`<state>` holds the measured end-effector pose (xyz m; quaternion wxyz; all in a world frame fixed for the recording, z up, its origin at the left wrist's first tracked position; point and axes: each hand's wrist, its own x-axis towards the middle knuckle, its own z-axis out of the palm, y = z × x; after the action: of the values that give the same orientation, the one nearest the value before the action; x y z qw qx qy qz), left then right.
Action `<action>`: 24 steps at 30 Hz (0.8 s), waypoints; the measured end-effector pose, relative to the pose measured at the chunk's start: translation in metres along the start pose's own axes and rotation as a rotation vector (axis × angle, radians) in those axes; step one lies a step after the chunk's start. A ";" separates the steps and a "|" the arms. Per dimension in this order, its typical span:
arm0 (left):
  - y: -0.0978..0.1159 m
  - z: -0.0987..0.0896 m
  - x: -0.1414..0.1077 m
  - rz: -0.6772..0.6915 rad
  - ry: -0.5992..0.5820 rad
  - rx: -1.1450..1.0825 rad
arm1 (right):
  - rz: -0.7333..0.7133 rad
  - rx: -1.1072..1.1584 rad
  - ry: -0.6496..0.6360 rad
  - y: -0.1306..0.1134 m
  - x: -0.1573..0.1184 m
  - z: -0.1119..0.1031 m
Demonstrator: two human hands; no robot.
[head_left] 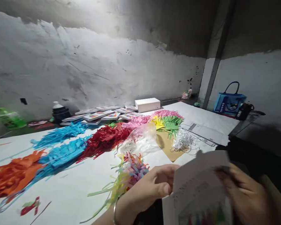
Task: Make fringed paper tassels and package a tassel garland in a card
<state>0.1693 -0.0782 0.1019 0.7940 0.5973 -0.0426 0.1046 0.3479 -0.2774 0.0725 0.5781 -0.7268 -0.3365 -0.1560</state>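
Packet point(201, 190): between the hands point(142, 189), near right
Strip bundles point(63, 153): on the surface point(67, 203), left through centre
Flat boxes point(98, 115): behind the bundles, before the wall point(96, 62)
Carton point(148, 105): right of the flat boxes
String tangle point(182, 140): partly on the board point(166, 145)
Handbag point(231, 101): far right

- Our left forearm point(105, 217) slants up from the bottom edge.
- Our left hand point(147, 187) grips, thumb point(163, 189) pointing rightward, fingers point(170, 170) bent.
- Our right hand point(247, 193), blurred, grips opposite, fingertips point(224, 176) turned inward.
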 end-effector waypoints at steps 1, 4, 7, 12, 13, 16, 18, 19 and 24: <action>-0.002 0.004 0.004 -0.056 -0.070 -0.059 | 0.014 0.060 -0.056 0.001 0.003 0.010; -0.013 0.012 0.010 -0.024 -0.023 -0.134 | 0.082 0.127 -0.028 0.007 0.003 0.038; -0.025 0.005 0.017 -0.019 0.257 -0.048 | 0.003 0.066 0.075 0.018 -0.001 0.057; -0.033 -0.015 0.019 -0.090 0.491 0.084 | -0.284 -0.185 0.415 0.031 -0.001 0.064; -0.035 -0.018 0.016 -0.103 0.484 0.079 | -0.401 -0.233 0.423 0.031 -0.001 0.064; -0.045 -0.024 0.005 -0.138 0.442 0.004 | -0.772 -0.225 0.109 0.023 -0.003 0.066; -0.052 -0.028 -0.001 -0.163 0.399 -0.028 | -0.813 -0.089 -0.119 0.016 -0.004 0.069; -0.054 -0.030 -0.002 -0.174 0.371 -0.031 | -0.770 -0.023 -0.184 0.013 -0.004 0.070; -0.058 -0.036 -0.001 -0.233 0.202 0.032 | -0.463 0.208 -0.434 0.014 0.003 0.066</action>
<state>0.1786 -0.0591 0.0373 0.7914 0.5972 0.1089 0.0721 0.3483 -0.2160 0.0455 0.5132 -0.5845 -0.6221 -0.0898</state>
